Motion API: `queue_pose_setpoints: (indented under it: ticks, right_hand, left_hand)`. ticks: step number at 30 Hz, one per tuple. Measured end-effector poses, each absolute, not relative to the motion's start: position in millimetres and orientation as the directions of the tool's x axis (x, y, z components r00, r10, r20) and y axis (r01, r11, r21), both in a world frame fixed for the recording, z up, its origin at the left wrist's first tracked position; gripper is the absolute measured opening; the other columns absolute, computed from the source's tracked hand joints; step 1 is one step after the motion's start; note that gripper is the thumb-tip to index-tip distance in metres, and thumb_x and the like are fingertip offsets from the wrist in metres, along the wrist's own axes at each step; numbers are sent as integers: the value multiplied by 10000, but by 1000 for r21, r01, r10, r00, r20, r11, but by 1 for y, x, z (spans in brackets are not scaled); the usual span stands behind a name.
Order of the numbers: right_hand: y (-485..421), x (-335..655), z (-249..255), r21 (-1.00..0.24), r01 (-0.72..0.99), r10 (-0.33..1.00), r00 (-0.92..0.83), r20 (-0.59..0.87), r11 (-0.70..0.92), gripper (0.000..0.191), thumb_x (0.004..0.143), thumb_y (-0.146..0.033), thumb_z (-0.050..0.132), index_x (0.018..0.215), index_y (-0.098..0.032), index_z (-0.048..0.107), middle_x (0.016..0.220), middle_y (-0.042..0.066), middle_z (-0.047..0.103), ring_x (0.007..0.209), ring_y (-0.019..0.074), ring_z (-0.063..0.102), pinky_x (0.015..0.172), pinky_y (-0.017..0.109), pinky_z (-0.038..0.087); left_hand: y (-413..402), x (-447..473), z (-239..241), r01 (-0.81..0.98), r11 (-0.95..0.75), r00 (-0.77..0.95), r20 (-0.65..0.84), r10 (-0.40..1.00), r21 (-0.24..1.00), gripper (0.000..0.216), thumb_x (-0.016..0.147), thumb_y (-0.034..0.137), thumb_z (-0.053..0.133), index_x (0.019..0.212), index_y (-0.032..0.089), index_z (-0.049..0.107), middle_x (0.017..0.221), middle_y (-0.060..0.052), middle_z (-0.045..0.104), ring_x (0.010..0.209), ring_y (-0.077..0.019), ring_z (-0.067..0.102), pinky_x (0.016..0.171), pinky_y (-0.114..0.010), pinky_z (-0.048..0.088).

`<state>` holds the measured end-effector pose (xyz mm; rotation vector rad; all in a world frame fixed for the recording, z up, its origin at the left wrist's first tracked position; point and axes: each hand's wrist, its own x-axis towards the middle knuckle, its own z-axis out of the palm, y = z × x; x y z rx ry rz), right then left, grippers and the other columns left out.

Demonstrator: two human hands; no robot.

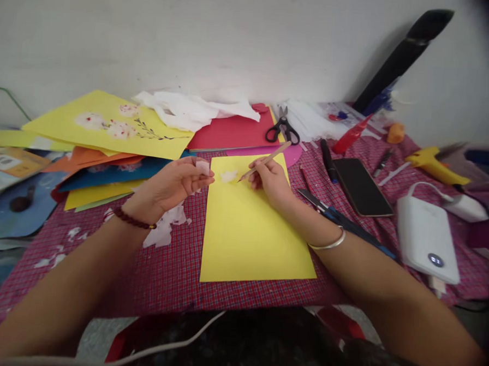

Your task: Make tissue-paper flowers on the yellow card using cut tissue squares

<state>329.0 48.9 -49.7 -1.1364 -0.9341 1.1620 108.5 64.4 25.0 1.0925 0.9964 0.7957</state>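
Observation:
My left hand (181,182) is closed on a small piece of pale tissue paper (202,167), just off the left edge of a yellow sheet of paper (258,238). In my right hand (271,179) is a wooden pencil (277,151), its tip pointing down and left at the sheet's upper part. A small whitish patch (229,176) shows on the yellow sheet, left of the pencil tip. Below my left wrist, torn pale tissue (166,225) lies on the checked cloth.
Scissors (283,127), a phone (363,186), a box cutter (341,218), a glue gun (438,165) and a white power bank (428,236) lie to the right. Stacked coloured papers and a yellow sheet with flowers (108,124) occupy the back left. A wall (235,40) stands behind.

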Motion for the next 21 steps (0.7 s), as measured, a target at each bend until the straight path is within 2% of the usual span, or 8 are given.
queue_pose_setpoints:
  ticks: [4, 7, 10, 13, 16, 18, 21]
  right_hand:
    - [52, 332, -49, -978, -207, 979, 205, -17, 27, 182, 947, -299, 586, 804, -186, 575, 532, -63, 602, 346, 65, 509, 359, 168, 392]
    - [52, 332, -49, -980, -197, 982, 190, -12, 26, 170, 960, -266, 565, 814, -182, 579, 551, -57, 621, 345, 61, 510, 357, 168, 391]
    - [51, 332, -50, -984, -175, 984, 179, 3, 35, 179, 967, -286, 572, 821, -183, 579, 555, -59, 623, 352, 56, 515, 364, 162, 391]
    - [49, 331, -52, -989, -136, 987, 157, 27, 49, 195, 968, -327, 590, 839, -182, 582, 570, -58, 622, 365, 54, 521, 371, 162, 393]
    - [47, 330, -52, -993, -92, 991, 123, 62, 73, 249, 949, -411, 624, 857, -183, 582, 588, -54, 623, 376, 55, 524, 375, 167, 396]
    - [45, 329, -52, -993, -75, 991, 105, 80, 88, 283, 936, -450, 634, 859, -183, 581, 594, -50, 625, 380, 57, 524, 373, 170, 394]
    - [44, 328, -52, -993, -59, 991, 91, 97, 103, 298, 927, -470, 634, 863, -183, 584, 596, -47, 627, 385, 59, 523, 372, 172, 395]
  left_hand:
    - [83, 123, 23, 1, 177, 334, -167, 928, 984, 138, 703, 194, 740, 707, 176, 603, 778, 3, 654, 774, -101, 638, 841, -269, 560]
    - [91, 129, 16, 166, 43, 305, -93, 948, 985, 143, 699, 245, 735, 718, 191, 604, 775, -4, 655, 766, -123, 620, 777, -289, 545]
    - [93, 128, 13, 375, -100, 302, -19, 953, 922, 116, 690, 268, 720, 715, 196, 632, 770, -15, 658, 731, -132, 585, 695, -276, 503]
    - [95, 120, 12, 505, -129, 434, -121, 893, 854, 111, 708, 300, 694, 722, 197, 653, 690, -8, 634, 636, -119, 543, 586, -251, 439]
    - [99, 114, 9, 557, -148, 572, -249, 781, 817, 166, 696, 272, 683, 836, 193, 645, 639, 20, 601, 557, -101, 522, 521, -233, 383]
    - [102, 113, 4, 574, -210, 625, -257, 738, 792, 207, 668, 229, 679, 858, 192, 606, 630, 29, 596, 553, -107, 542, 518, -234, 382]
    - [104, 118, -3, 630, -320, 640, -240, 730, 707, 121, 669, 225, 651, 761, 188, 583, 615, 17, 610, 573, -123, 559, 546, -248, 398]
